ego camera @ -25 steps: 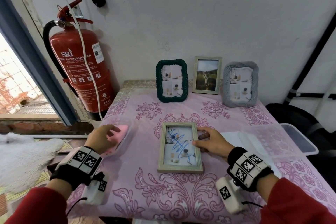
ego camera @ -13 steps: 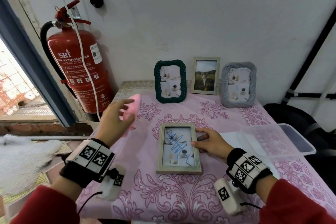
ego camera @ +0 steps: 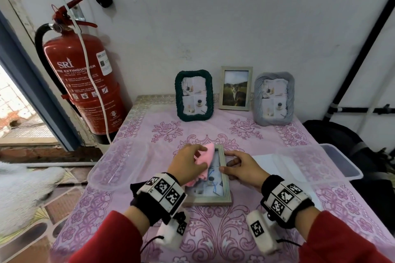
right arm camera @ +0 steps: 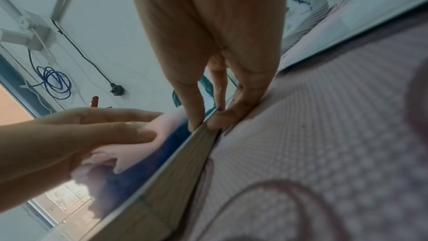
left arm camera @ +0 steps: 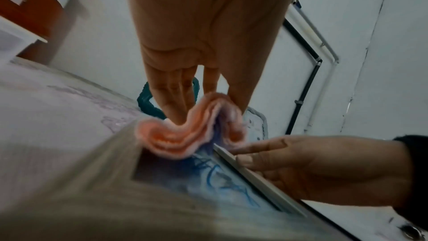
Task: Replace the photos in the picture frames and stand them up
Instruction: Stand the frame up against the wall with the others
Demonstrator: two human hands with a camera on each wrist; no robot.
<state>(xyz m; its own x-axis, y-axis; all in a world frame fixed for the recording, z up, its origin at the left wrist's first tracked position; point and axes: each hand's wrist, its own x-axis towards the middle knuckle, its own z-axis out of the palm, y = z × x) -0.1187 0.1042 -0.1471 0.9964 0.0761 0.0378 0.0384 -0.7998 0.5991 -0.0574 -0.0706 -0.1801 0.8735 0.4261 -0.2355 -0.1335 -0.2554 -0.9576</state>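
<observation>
A light wooden picture frame (ego camera: 208,200) lies flat on the pink tablecloth, with blue scribbles on the glass over its photo. My left hand (ego camera: 193,157) grips a folded pink cloth (ego camera: 205,156) and holds it against the upper part of the glass. The left wrist view shows the cloth (left arm camera: 185,135) bunched between thumb and fingers, touching the scribbled glass. My right hand (ego camera: 226,161) pinches the frame's right rail near its top. The right wrist view shows that grip (right arm camera: 203,124) on the frame (right arm camera: 176,180). The left hand hides the frame's left rail.
Three frames stand at the back by the wall: a green one (ego camera: 194,95), a wooden one with a cat photo (ego camera: 235,88), a grey one (ego camera: 274,98). A clear plastic tub (ego camera: 115,166) sits left, another clear container (ego camera: 320,162) right. A fire extinguisher (ego camera: 85,83) stands off the table's left.
My left hand lifted the pink cloth from the left side of the table and carried it right onto the frame's glass. The right hand stayed at the frame's right edge.
</observation>
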